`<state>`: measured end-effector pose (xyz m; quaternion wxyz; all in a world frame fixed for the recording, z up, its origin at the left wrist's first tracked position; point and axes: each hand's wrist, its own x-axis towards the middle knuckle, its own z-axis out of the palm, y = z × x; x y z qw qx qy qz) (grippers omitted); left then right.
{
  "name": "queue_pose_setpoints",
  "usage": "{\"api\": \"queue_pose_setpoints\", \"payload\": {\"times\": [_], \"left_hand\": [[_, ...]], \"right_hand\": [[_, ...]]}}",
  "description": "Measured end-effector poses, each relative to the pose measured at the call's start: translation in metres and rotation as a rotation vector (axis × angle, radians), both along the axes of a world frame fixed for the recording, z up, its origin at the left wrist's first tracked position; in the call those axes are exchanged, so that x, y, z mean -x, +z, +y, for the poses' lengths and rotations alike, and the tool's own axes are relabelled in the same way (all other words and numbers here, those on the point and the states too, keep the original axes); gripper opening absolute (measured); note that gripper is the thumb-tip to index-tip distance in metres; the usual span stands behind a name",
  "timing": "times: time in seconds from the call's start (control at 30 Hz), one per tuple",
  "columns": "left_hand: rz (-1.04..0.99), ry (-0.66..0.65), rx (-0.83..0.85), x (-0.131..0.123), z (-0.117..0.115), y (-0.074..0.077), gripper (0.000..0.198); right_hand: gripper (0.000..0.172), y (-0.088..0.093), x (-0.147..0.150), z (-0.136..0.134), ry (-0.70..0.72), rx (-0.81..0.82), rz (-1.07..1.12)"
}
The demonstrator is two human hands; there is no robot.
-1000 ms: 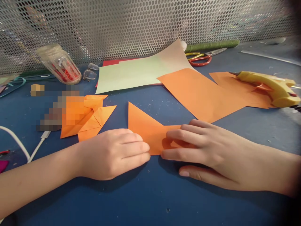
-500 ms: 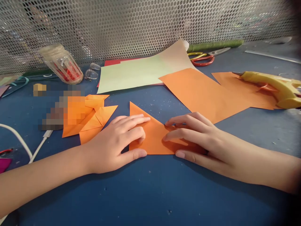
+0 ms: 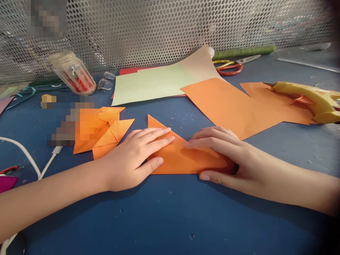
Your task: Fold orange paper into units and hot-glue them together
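A folded orange triangle of paper (image 3: 177,159) lies on the blue table between my hands, its long straight edge toward me. My left hand (image 3: 138,156) rests on the left part of it, fingers spread and flat, thumb apart near the lower edge. On the right part is my right hand (image 3: 225,152), its fingers curved over the paper and its thumb at the lower edge, apart from the fingers. Folded orange paper pieces (image 3: 111,132) lie just beyond my left hand.
Behind are pale green paper (image 3: 151,83), orange sheets (image 3: 233,106), scissors (image 3: 231,68) and a yellow glue gun (image 3: 300,92). A jar (image 3: 77,76) stands near the mesh panel (image 3: 159,28). A white cable (image 3: 23,148) lies at left.
My left fingers have straightened and slid slightly right across the paper, with the thumb moved up from the lower edge. My right fingers have drawn closer together.
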<state>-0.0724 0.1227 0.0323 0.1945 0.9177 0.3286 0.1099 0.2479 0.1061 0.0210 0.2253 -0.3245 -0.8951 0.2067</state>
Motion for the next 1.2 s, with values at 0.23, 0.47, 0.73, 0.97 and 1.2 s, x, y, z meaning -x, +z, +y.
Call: {"api": "queue_pose_setpoints", "payload": {"times": [0.23, 0.47, 0.73, 0.97, 1.2], "left_hand": [[0.028, -0.034, 0.022, -0.006, 0.016, 0.002, 0.067], [0.105, 0.034, 0.070, -0.005, 0.016, 0.005, 0.101], [0.172, 0.010, -0.011, -0.001, 0.016, 0.000, 0.088], [0.200, -0.007, 0.033, -0.002, 0.022, -0.003, 0.092], [0.155, 0.013, 0.010, -0.001, 0.016, 0.001, 0.095]], "right_hand": [[0.020, -0.002, -0.002, -0.002, 0.039, -0.008, 0.168], [0.035, -0.011, -0.003, -0.005, -0.058, 0.067, 0.156], [0.033, -0.013, -0.003, -0.003, -0.083, 0.040, 0.109], [0.041, -0.009, -0.001, -0.005, -0.019, -0.036, 0.041], [0.045, -0.014, -0.004, -0.013, -0.012, -0.077, 0.028]]}}
